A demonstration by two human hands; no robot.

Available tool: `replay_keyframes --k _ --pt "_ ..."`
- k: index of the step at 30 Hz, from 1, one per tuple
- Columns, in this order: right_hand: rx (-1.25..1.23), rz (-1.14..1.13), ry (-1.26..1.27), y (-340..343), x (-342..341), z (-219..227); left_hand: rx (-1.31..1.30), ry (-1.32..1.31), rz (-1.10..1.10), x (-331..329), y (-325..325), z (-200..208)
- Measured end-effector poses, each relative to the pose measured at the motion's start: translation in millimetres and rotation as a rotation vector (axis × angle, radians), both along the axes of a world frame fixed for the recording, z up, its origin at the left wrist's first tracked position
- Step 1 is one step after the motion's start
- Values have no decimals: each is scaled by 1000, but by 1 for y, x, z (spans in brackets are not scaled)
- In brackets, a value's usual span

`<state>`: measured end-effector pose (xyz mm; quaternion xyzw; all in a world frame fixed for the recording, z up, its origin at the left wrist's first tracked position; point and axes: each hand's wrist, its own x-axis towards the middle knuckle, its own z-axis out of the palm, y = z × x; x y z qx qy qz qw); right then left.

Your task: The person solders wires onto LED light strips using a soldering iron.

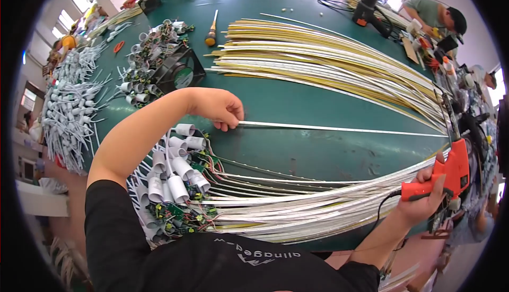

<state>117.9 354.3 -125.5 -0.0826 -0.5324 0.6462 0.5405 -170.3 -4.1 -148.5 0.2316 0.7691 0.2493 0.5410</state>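
My left hand [218,110] is pinched shut on the left end of a thin white LED strip [328,128], which stretches across the table to the right. Gripped in my right hand [427,192] is a red soldering gun [457,171]; its metal front end points up, close to the strip's far right end. Whether it touches the strip I cannot make out. Just in front of me lies a bundle of wired strips [297,212], their left ends joined to small green circuit boards [172,214] and white cylindrical caps [177,188].
Beyond my hands lies a pile of loose white and yellow strips [297,53]. A black fan [183,73], a screwdriver [210,37] and heaps of white caps with cables [74,103] stand on the left. At the far right, a person [432,16] bends over the green table [254,0].
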Motion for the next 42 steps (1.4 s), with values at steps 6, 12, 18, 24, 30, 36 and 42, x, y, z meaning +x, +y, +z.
replay_keyframes --k 6,12,18,24,30,36,42 --pt "2 19 -81 -4 -6 -1 -82 -17 93 -5 -41 -11" --pt "-1 28 -86 -6 -8 -9 165 80 289 5 -7 -25" --pt "13 38 -110 -7 -9 -10 83 236 270 13 8 -20" --pt "18 90 -143 -7 -7 -9 89 538 77 13 8 -31" --pt "20 41 -130 -13 -12 -9 -50 695 -35 19 10 -24" --pt "2 130 -159 -6 -4 -9 185 472 -204 15 -54 3" --pt "26 150 -157 -12 -12 -20 104 583 -71 68 -99 -9"
